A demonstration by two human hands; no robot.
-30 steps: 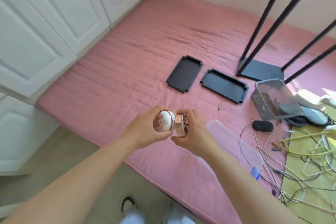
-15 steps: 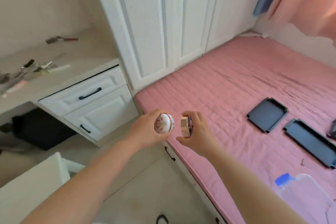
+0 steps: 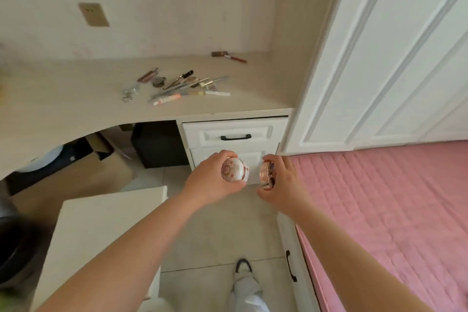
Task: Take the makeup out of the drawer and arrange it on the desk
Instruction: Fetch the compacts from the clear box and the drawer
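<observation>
Left hand (image 3: 212, 180) fingers curled round white jar (image 3: 234, 169), right hand (image 3: 283, 185) fingers pinching lid (image 3: 266, 176), scattered makeup (image 3: 184, 86) on desk (image 3: 76, 106), shut drawer (image 3: 235, 133) beyond

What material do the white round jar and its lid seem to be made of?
The jar, held in the left hand, looks like glazed ceramic: glossy white with a red printed pattern. The lid, in the right hand, looks metallic, with a shiny rose-gold rim, though it could be coated plastic.

A home bedroom: pink quilted mattress (image 3: 395, 210) at four o'clock, white wardrobe (image 3: 385, 53) at two, built-in desk (image 3: 76, 99) at eleven.
</observation>
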